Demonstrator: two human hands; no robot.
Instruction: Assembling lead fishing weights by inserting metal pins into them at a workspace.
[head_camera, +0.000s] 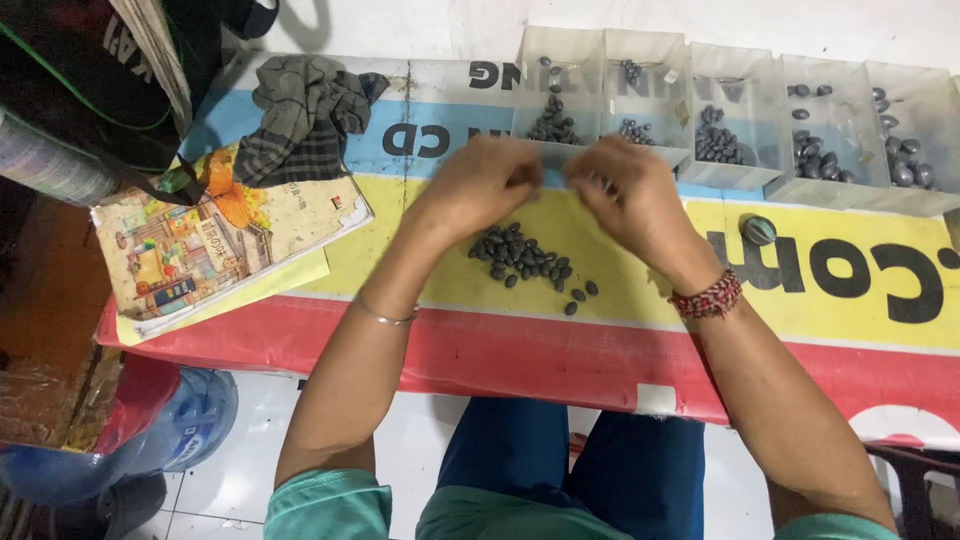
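Note:
My left hand (482, 182) and my right hand (628, 196) are held close together above the table, fingers curled inward toward each other. What they pinch is hidden by the fingers. Just below them lies a loose pile of small dark oval beads (525, 257) on the yellow band of the table cover (640, 340). Behind the hands stands a row of clear plastic compartments (735, 115) with similar dark beads sorted in them. A thin bangle circles my left wrist and a red beaded bracelet my right.
A colourful illustrated book (205, 245) lies at the left with a crumpled dark checked cloth (300, 110) on it. A single larger greenish bead (759, 230) rests to the right. A blue water jug (190, 420) stands on the floor below left.

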